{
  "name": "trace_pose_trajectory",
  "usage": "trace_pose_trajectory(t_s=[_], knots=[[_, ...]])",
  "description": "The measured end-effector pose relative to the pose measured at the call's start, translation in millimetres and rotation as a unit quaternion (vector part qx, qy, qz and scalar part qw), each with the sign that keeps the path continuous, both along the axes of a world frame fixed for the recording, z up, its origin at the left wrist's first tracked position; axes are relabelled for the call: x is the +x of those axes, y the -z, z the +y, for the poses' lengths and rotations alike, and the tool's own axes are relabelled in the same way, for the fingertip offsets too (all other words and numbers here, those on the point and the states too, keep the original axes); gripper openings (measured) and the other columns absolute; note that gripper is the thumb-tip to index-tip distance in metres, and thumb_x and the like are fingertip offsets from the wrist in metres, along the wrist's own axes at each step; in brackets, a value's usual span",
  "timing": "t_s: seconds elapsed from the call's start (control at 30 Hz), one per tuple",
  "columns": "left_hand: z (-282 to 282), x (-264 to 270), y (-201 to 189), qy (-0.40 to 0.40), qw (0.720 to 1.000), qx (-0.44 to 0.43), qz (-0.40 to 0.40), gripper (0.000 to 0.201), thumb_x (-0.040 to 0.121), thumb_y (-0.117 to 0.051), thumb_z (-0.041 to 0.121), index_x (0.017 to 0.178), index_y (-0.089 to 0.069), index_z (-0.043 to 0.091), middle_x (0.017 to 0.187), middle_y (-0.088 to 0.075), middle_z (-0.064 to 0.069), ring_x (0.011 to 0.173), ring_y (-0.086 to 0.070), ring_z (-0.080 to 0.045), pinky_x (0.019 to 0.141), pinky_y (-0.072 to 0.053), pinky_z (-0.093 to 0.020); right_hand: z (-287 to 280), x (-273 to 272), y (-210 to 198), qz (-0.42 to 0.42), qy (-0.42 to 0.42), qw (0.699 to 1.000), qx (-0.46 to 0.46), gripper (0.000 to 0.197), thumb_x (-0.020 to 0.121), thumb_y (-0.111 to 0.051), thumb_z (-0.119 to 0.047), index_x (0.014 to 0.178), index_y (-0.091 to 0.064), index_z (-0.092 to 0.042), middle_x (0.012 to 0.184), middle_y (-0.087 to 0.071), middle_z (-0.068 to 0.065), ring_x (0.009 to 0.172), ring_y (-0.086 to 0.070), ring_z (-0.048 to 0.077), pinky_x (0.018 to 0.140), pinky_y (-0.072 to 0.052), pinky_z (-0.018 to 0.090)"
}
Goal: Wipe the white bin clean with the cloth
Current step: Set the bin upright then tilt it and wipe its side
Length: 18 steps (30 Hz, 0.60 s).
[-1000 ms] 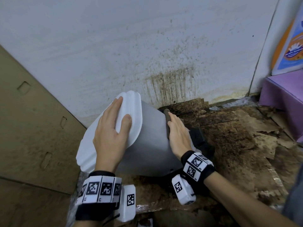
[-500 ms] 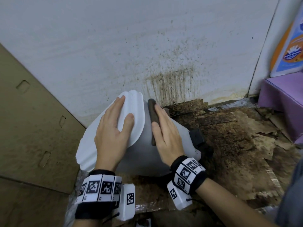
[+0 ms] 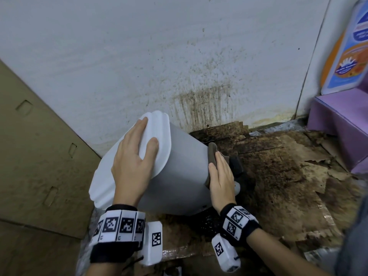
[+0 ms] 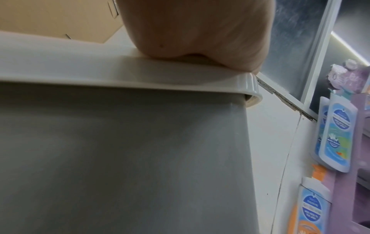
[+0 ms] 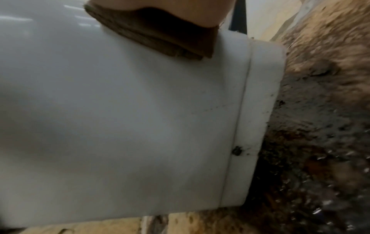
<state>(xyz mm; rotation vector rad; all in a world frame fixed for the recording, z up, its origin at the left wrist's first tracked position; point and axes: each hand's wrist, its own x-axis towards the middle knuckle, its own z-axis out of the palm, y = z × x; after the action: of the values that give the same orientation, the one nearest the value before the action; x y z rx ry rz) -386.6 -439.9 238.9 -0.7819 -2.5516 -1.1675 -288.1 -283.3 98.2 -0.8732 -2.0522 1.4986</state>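
The white bin (image 3: 185,168) is tipped over toward the left on the dirty floor, its lid (image 3: 157,136) pointing up left. My left hand (image 3: 135,156) lies flat on the lid with straight fingers, and its palm (image 4: 198,31) rests on the lid's rim (image 4: 160,79). My right hand (image 3: 222,176) presses a folded brown cloth (image 3: 212,154) flat against the bin's side near its base. In the right wrist view the cloth (image 5: 160,34) lies under the palm on the bin wall (image 5: 120,110). Dark specks (image 5: 237,150) cling to the base band.
A stained white wall (image 3: 199,66) stands behind the bin. Brown cardboard (image 3: 39,156) leans at the left. The floor (image 3: 278,176) is covered with dirty, torn cardboard. A purple display stand (image 3: 342,124) with bottles (image 4: 336,136) is at the right.
My right hand slid the cloth up toward the lid half a second ago, then back down toward the bin's base. The left hand stayed on the lid.
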Motion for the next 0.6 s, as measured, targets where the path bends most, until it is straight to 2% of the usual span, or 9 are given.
trace_pose_trajectory(t_s=[0.1,0.27,0.43,0.6], knots=[[4,3,-1,0.003,1.000,-0.006,0.003,0.065,0.091,-0.033,0.062,0.153,-0.042,0.041,0.157,-0.043,0.022,0.143,-0.038,-0.004,0.111,-0.032,-0.036,-10,-4,-17,0.008,0.020,1.000,-0.010,0.069,0.095,-0.023,-0.052,0.158,-0.025,-0.024,0.165,-0.024,-0.008,0.151,-0.015,0.006,0.125,-0.007,0.031],[8,4,0,0.006,1.000,-0.010,0.009,0.067,0.090,-0.033,0.062,0.153,-0.042,0.040,0.157,-0.043,0.020,0.143,-0.038,-0.004,0.110,-0.032,-0.034,-36,-13,-53,0.061,-0.006,0.998,0.006,0.067,0.097,-0.024,-0.050,0.159,-0.023,-0.026,0.165,-0.021,-0.014,0.141,-0.008,-0.010,0.123,-0.003,0.025],[5,1,0,0.003,1.000,-0.013,0.009,0.067,0.090,-0.032,0.062,0.153,-0.042,0.040,0.158,-0.042,0.022,0.143,-0.037,-0.003,0.110,-0.032,-0.033,-46,-20,-72,0.133,-0.052,0.990,0.020,0.057,0.103,-0.028,-0.039,0.158,-0.029,-0.022,0.163,-0.027,-0.010,0.151,-0.015,0.000,0.126,-0.015,0.035],[2,2,0,0.008,1.000,-0.015,0.006,0.067,0.091,-0.032,0.063,0.154,-0.040,0.041,0.158,-0.041,0.023,0.144,-0.037,-0.003,0.114,-0.034,-0.038,-47,-20,-80,0.165,-0.049,0.985,0.010,0.045,0.108,-0.035,-0.023,0.153,-0.039,-0.020,0.156,-0.040,-0.009,0.147,-0.027,0.000,0.122,-0.025,0.034]])
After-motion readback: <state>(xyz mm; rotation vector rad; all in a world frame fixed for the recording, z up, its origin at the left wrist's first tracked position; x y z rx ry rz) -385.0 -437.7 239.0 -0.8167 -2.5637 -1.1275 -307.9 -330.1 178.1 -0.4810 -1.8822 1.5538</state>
